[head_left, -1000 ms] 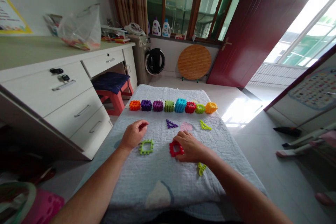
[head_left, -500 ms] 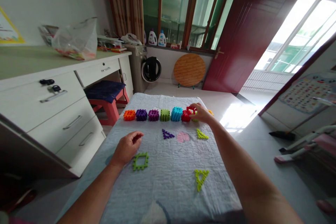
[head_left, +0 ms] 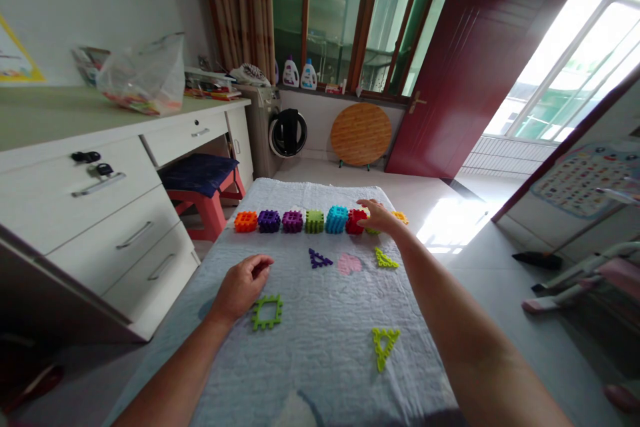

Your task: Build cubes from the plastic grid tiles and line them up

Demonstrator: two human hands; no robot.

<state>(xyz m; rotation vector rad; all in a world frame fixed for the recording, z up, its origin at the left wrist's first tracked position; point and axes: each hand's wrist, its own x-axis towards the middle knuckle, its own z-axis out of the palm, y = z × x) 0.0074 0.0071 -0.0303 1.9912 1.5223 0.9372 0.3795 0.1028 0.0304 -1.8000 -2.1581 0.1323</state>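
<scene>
Beside right-hand fingers point(head_left: 371, 205), red stack point(head_left: 354, 222) upright

So, body check: both the left hand point(head_left: 243, 285) and the right hand point(head_left: 381, 217) are totally bare, and so are the left forearm point(head_left: 175, 370) and right forearm point(head_left: 453, 307), all the way to where the view cuts them off. Shape-wise it's pretty plain stuff: smooth outlines, thick toward the bottom edge, narrowing a lot toward the wrists point(head_left: 224, 315). Right one looks chunkier low down, tbh. Fingers point(head_left: 265, 259) look kinda short with rounded tips, nails too small to make out. Clothing higher up is out of shot, so can't tell.
</scene>
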